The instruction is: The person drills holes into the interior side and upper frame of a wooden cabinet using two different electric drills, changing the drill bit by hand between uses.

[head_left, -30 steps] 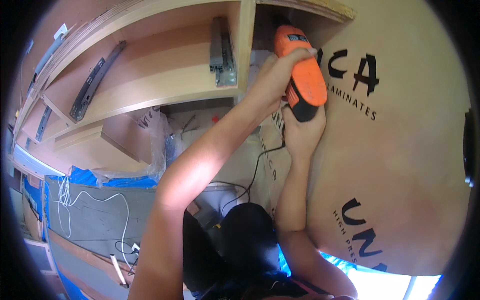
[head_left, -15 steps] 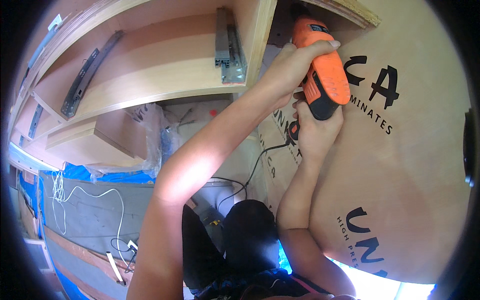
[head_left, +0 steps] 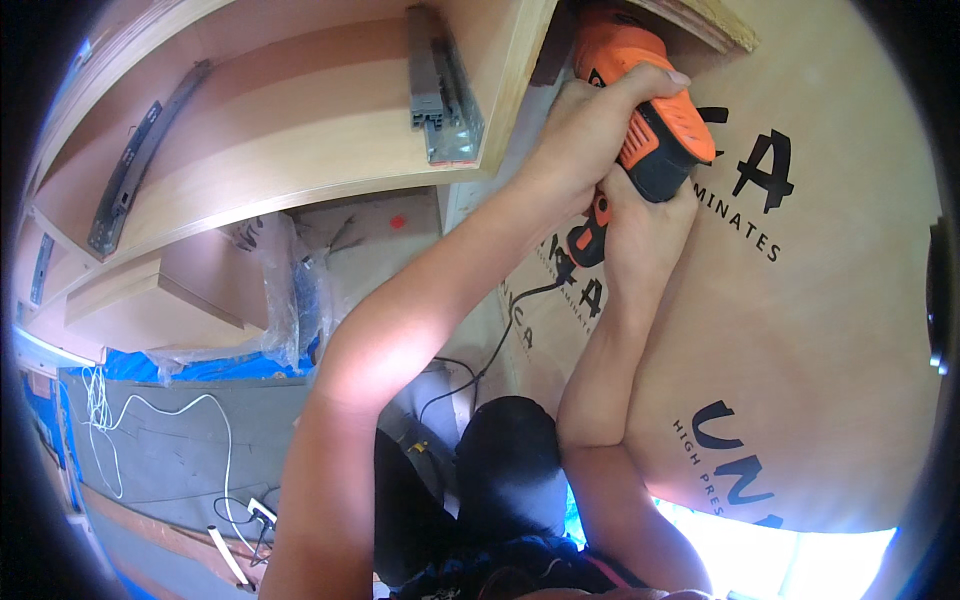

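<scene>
An orange and black corded power drill [head_left: 682, 128] points up and away into a dark opening under a wooden edge. Its front end is hidden inside that opening. My left hand [head_left: 590, 125] is closed around the drill's body from the left, with the thumb over its top. Below it, my right hand [head_left: 648, 215] is wrapped around the handle, whose orange and black lower end [head_left: 588, 240] shows beside the wrist. From there a black cord [head_left: 515, 310] runs down toward my knees. My right forearm lies close along a large printed wooden panel [head_left: 800, 330].
A wooden cabinet [head_left: 290, 120] at upper left carries metal drawer slides [head_left: 425, 85]. Beneath it are a wooden box part [head_left: 165, 300] and clear plastic wrap [head_left: 295, 300]. White cable [head_left: 225, 430] lies on the grey floor covering at left. My knee [head_left: 510, 460] is bent below the drill.
The drill and both hands have moved a little upward, farther into the opening, and the drill's rear now leans more to the right. The cabinet sits slightly farther left in view.
</scene>
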A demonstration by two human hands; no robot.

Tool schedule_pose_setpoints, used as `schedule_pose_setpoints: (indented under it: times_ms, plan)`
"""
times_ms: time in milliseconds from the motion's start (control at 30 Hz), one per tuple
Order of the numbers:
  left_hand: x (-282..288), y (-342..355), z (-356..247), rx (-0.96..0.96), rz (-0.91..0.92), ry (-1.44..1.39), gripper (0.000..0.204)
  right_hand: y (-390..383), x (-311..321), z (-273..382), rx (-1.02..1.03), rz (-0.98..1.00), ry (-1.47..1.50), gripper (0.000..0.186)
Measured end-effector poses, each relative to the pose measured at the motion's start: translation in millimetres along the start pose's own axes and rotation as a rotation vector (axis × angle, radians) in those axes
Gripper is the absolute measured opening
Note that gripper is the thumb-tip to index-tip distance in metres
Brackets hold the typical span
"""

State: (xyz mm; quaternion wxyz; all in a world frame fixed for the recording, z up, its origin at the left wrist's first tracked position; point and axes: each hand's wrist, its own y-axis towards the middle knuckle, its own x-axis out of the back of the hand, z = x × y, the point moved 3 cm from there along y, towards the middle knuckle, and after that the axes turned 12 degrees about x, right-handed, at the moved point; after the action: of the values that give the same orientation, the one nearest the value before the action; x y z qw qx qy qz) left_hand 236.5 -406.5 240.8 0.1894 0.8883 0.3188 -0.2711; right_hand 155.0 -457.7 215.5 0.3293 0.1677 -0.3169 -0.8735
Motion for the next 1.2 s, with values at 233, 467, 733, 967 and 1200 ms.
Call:
schedule_pose_setpoints:
  times_ms: [233, 467, 733, 967, 1200]
  plan:
    - [4.9, 9.4, 6.9, 0.036, 0.004, 0.056, 0.043, 0.0, 1.4, -4.5, 0.004, -0.028, 0.002, 0.025]
    - [15.0, 13.8, 7.8, 0.047, 0.028, 0.051, 0.041, -0.9, -2.6, -8.4, -0.045, 0.018, -0.02, 0.03]
    - [13.4, 13.4, 6.1, 0.053, 0.034, 0.068, 0.042, 4.0, 1.6, -11.4, 0.061, 0.02, -0.109, 0.024]
    - [19.8, 19.0, 7.4, -0.035, -0.024, 0.094, 0.051, 4.1, -0.8, -17.7, 0.008, 0.043, -0.086, 0.038]
    - [8.1, 14.2, 2.6, -0.063, 0.02, 0.029, 0.045, 7.5, 5.0, -4.7, 0.117, 0.021, -0.168, 0.028]
